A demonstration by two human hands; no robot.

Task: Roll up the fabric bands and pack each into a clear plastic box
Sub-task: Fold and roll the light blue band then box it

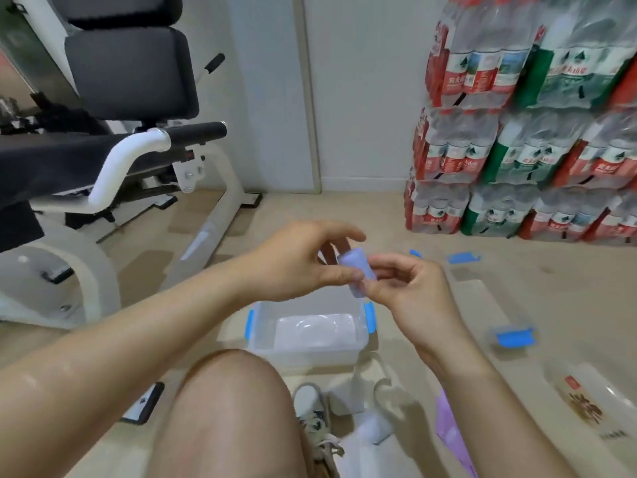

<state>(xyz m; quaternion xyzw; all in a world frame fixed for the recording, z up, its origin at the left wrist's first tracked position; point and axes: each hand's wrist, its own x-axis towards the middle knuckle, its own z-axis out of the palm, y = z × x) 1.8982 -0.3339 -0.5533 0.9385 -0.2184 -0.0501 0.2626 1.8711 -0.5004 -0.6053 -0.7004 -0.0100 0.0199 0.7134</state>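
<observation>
**Rolled band held in both hands above an open box**

The fingers (345,276) of the left hand (296,267) pinch a rolled fabric band (355,262), pale blue-lilac, from its left side; the thumb presses on the near face and the index finger arches over the top. The fingers (384,268) of the right hand (413,288) are curled round the right side and lower end of the same roll, so both hands grip it together. The roll stands roughly upright, tilted slightly, and is wound tight into a short cylinder.

The band is in the air, directly above the far edge of a clear plastic box (303,357) that sits open on the floor (568,270) in front of the person's bare knee (227,408). The box has blue latches (370,317) hanging at its two short sides.

To the right lie further clear pieces with blue clips (513,338); blur prevents telling lids from boxes. Near the knee are a shoe (315,407), a flat purple band (448,431) and a phone (144,403). A printed plastic bag (586,398) lies at lower right. A weight bench (131,74) occupies the left; stacked packs of bottled water (517,143) fill the right wall.
</observation>
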